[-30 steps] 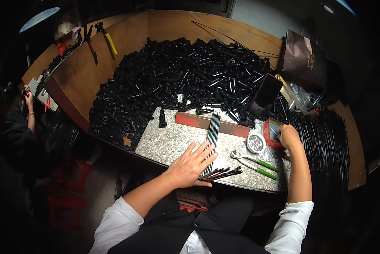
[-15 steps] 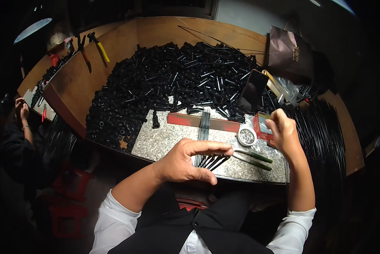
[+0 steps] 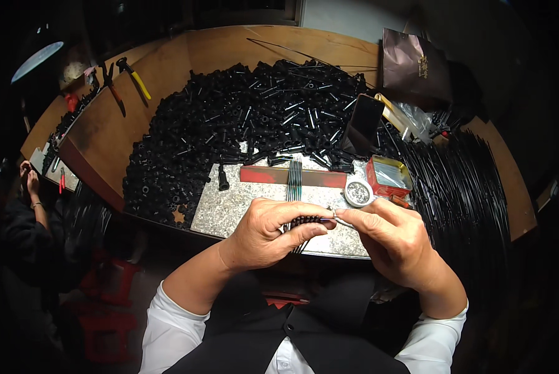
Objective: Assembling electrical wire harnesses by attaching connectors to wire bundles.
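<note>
the left hand (image 3: 270, 229) pinches a row of small, dark, round-ended pieces (image 3: 307, 220). the row runs sideways, its right end just beside the right hand's (image 3: 388, 230) fingertips. i cannot tell if the right hand holds anything.

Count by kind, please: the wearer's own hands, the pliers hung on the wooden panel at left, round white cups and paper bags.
Hands, left hand and right hand: 2
Pliers, red-handled pliers and yellow-handled pliers: 2
Round white cup: 1
Paper bag: 1
Total: 6
</note>
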`<state>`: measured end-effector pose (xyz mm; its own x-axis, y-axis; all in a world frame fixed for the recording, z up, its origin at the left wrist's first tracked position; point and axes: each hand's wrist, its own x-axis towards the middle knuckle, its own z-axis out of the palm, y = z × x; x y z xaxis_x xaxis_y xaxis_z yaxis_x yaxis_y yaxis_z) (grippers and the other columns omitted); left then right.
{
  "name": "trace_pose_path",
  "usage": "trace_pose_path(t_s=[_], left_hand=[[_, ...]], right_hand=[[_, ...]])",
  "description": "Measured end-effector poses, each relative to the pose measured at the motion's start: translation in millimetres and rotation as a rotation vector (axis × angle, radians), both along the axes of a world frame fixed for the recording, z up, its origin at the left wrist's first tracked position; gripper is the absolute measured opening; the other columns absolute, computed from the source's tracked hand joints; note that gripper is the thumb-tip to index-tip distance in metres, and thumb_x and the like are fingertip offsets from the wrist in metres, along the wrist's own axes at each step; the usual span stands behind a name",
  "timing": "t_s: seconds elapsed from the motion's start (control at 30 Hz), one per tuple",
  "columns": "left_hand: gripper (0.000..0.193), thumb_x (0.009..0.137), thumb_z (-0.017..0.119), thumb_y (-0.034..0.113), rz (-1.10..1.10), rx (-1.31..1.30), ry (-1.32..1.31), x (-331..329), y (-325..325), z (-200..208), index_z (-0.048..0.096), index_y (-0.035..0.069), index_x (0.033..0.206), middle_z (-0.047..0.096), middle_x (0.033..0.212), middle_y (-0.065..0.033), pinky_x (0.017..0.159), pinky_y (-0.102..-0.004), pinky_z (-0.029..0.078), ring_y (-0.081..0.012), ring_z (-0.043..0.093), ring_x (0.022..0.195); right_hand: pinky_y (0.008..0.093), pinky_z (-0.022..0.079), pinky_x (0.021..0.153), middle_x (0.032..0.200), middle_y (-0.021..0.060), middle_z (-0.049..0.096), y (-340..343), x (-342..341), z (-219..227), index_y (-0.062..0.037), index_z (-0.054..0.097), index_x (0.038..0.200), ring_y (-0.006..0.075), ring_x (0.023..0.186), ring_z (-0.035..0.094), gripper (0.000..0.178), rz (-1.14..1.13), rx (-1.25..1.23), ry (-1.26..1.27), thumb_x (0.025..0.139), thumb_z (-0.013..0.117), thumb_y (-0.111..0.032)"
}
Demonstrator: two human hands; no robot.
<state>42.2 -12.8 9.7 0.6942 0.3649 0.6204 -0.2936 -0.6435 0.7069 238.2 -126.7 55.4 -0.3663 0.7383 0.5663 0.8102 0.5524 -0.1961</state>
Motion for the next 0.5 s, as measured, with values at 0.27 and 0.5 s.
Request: trace_pose_path(t_s=[0.27, 0.5], left_hand=[[0.016, 0.085, 0.064, 0.001, 0.028, 0.033, -0.017, -4.1, 0.2, -0.3, 0.066, -0.003, 0.1, 0.071, 0.09, -0.0153, 0.075, -0.0288, 0.056, -0.0221, 0.07, 0.086], [0.016, 0.084, 0.065, 0.001, 0.023, 0.087, -0.021, 0.2, -1.9, -0.2, 0.066, -0.003, 0.1, 0.071, 0.089, -0.015, 0.074, -0.0293, 0.056, -0.0231, 0.07, 0.084]], right_hand=[[0.0308, 0.05, 0.051, 0.073, 0.0103, 0.059, -2.5, -3.2, 6.0, -0.0034, 0.065, 0.107, 0.0218, 0.06, 0.061, 0.039, -0.045, -0.014, -0.048, 0.072, 0.065, 0.012], [0.0321, 0.05, 0.054, 0.078, 0.0117, 0.058, -4.9, -1.8, 5.5, -0.0024, 0.062, 0.111, 0.0233, 0.064, 0.06, 0.046, -0.002, -0.01, -0.087, 0.069, 0.064, 0.014]])
